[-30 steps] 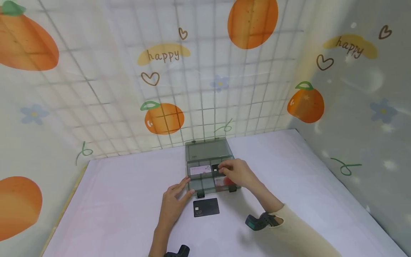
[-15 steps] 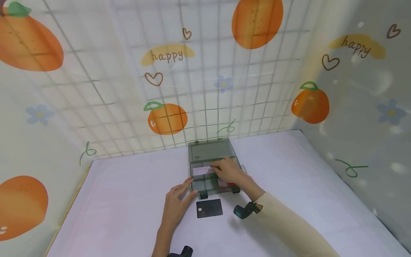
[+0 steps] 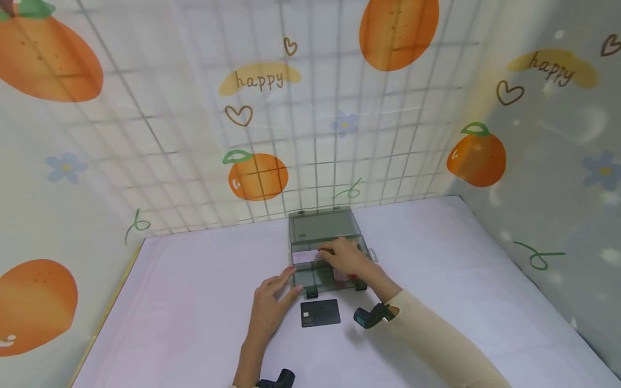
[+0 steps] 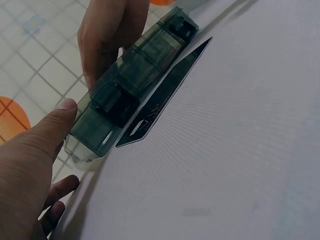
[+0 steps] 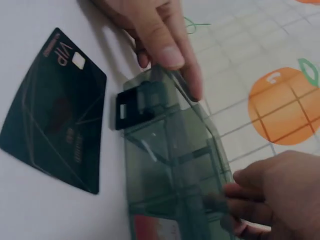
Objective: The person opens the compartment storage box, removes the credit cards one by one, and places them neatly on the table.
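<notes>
A translucent grey-green compartment box (image 3: 304,277) stands on the table with its lid (image 3: 324,225) raised at the back. My left hand (image 3: 269,304) rests at its front left corner, thumb and straight forefinger touching the wall. Inside the box lies a pink card (image 3: 304,256) in the back left compartment. My right hand (image 3: 346,257) reaches in, its bent fingertips at that card's right end; whether they pinch it is hidden. A red-and-white card (image 3: 341,276) shows partly below this hand. On the table before the box lies a black VIP card (image 3: 321,313).
Black clasps (image 3: 311,292) stick out from the box's front wall. A wrist camera (image 3: 370,317) sits on the right arm, close to the VIP card. Behind the white table (image 3: 208,302) hangs a curtain (image 3: 194,145) printed with oranges, over a wire grid.
My right hand has moved left inside the box, from a black card to the pink card's right end. My left hand keeps its place at the box. The whole view has shifted slightly.
</notes>
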The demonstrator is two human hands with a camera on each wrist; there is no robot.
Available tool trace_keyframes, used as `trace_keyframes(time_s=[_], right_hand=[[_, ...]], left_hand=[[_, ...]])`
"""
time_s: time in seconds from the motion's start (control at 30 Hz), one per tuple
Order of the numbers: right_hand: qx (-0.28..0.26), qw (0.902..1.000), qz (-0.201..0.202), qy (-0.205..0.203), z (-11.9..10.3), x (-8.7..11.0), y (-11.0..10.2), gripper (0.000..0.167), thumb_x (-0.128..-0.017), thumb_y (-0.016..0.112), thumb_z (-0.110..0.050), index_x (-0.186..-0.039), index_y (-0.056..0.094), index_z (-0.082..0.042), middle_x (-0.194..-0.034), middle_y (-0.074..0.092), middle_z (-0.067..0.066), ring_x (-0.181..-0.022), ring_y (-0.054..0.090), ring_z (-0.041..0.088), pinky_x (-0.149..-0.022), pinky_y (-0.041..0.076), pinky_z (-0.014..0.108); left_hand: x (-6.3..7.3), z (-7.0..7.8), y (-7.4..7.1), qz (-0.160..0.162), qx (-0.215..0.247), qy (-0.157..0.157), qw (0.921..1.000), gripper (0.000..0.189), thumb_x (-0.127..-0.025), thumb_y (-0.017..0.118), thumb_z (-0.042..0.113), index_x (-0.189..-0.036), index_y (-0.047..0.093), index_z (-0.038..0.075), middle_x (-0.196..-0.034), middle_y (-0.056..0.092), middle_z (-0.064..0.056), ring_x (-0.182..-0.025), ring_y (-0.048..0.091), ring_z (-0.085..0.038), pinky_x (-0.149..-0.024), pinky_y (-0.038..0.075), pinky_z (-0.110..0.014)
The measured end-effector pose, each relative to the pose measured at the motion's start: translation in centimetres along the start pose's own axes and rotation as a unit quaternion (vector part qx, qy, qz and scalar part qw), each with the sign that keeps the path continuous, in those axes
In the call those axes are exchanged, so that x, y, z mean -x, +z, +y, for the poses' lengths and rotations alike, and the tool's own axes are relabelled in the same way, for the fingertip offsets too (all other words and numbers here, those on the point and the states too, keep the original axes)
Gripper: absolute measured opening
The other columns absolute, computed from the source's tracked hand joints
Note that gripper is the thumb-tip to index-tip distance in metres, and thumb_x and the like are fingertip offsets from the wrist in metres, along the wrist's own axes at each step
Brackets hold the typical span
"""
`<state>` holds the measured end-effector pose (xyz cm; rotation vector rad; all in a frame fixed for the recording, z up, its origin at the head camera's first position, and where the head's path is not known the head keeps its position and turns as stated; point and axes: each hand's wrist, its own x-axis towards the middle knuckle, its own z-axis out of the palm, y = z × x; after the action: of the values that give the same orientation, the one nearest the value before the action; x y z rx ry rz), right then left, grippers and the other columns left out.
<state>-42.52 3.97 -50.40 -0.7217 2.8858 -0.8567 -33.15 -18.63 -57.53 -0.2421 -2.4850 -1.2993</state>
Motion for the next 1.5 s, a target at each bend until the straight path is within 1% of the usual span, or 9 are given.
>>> trace_keyframes(time_s=[0.13,0.33,0.47,0.57,0.73,0.83,1.0,1.27,1.5], right_hand=[[-0.042,0.9984,0.009,0.037,0.3,0.1,-0.7,0.028,-0.103,0.058,-0.02,-0.122,0.07,-0.004,-0.113,0.071,0.01,-0.106,0.065,0.031,-0.09,0.053,0.049],[-0.101,0.9923,-0.02,0.068,0.8,-0.3,-1.3,0.031,-0.103,0.057,-0.019,-0.123,0.069,0.001,-0.121,0.069,0.013,-0.118,0.06,0.034,-0.096,0.05,0.049],[-0.107,0.9908,-0.022,0.079,1.0,-0.5,-1.1,0.029,-0.103,0.057,-0.019,-0.12,0.071,0.0,-0.123,0.068,0.013,-0.123,0.057,0.036,-0.099,0.048,0.051],[-0.107,0.9903,-0.024,0.085,1.0,-0.7,-1.2,0.026,-0.102,0.057,-0.019,-0.111,0.076,-0.003,-0.123,0.069,0.012,-0.121,0.059,0.035,-0.099,0.048,0.051],[-0.128,0.9849,-0.04,0.11,0.6,-0.7,-1.8,0.027,-0.099,0.057,-0.018,-0.095,0.08,-0.006,-0.117,0.071,0.01,-0.102,0.066,0.027,-0.092,0.052,0.047],[-0.164,0.9755,-0.052,0.138,0.0,-0.8,-2.4,0.028,-0.098,0.056,-0.017,-0.099,0.079,-0.001,-0.108,0.074,0.012,-0.096,0.067,0.026,-0.094,0.05,0.045],[-0.222,0.9559,-0.062,0.183,-0.2,-1.3,-2.6,0.031,-0.099,0.057,-0.018,-0.11,0.072,0.007,-0.102,0.075,0.013,-0.099,0.068,0.029,-0.103,0.043,0.048],[-0.231,0.9513,-0.059,0.195,-0.1,-1.8,-2.8,0.031,-0.098,0.056,-0.018,-0.106,0.073,0.006,-0.1,0.075,0.015,-0.097,0.069,0.031,-0.096,0.045,0.052],[-0.266,0.9413,-0.04,0.204,0.1,-1.6,-2.3,0.029,-0.098,0.059,-0.016,-0.104,0.072,0.01,-0.1,0.074,0.018,-0.098,0.068,0.032,-0.1,0.045,0.045]], left_hand=[[0.0,0.1,-0.1,-0.003,0.001,-0.004,1.0,0.054,-0.087,0.074,0.051,-0.136,0.065,0.028,-0.139,0.056,0.021,-0.122,0.055,-0.023,-0.102,0.043,-0.055],[-0.2,0.1,-0.2,-0.016,-0.002,-0.03,0.9994,0.055,-0.086,0.072,0.055,-0.137,0.063,0.034,-0.138,0.053,0.027,-0.124,0.053,-0.019,-0.106,0.039,-0.054],[-0.1,0.1,-0.2,-0.013,-0.002,-0.032,0.9994,0.055,-0.086,0.072,0.055,-0.136,0.063,0.034,-0.139,0.054,0.025,-0.124,0.053,-0.019,-0.106,0.039,-0.055],[0.0,0.2,-0.1,-0.007,-0.003,-0.021,0.9998,0.055,-0.087,0.072,0.054,-0.136,0.064,0.032,-0.139,0.055,0.022,-0.123,0.053,-0.02,-0.104,0.04,-0.056],[0.1,0.2,0.0,-0.003,-0.001,-0.012,0.9999,0.054,-0.087,0.073,0.051,-0.136,0.065,0.03,-0.139,0.056,0.022,-0.122,0.054,-0.022,-0.103,0.042,-0.056],[0.0,0.2,0.1,-0.002,-0.002,-0.008,1.0,0.053,-0.087,0.073,0.05,-0.135,0.065,0.029,-0.139,0.056,0.02,-0.122,0.055,-0.023,-0.102,0.042,-0.057],[0.0,0.3,0.1,-0.007,-0.002,-0.007,1.0,0.053,-0.088,0.072,0.05,-0.136,0.064,0.029,-0.14,0.056,0.02,-0.122,0.055,-0.022,-0.103,0.043,-0.055],[-0.1,0.6,-0.2,-0.005,-0.001,-0.009,0.9999,0.054,-0.087,0.071,0.054,-0.135,0.065,0.03,-0.139,0.056,0.021,-0.122,0.055,-0.023,-0.102,0.043,-0.055],[0.0,0.2,-0.1,-0.004,-0.006,-0.009,0.9999,0.055,-0.087,0.071,0.056,-0.136,0.064,0.03,-0.139,0.056,0.021,-0.122,0.055,-0.023,-0.102,0.042,-0.057]])
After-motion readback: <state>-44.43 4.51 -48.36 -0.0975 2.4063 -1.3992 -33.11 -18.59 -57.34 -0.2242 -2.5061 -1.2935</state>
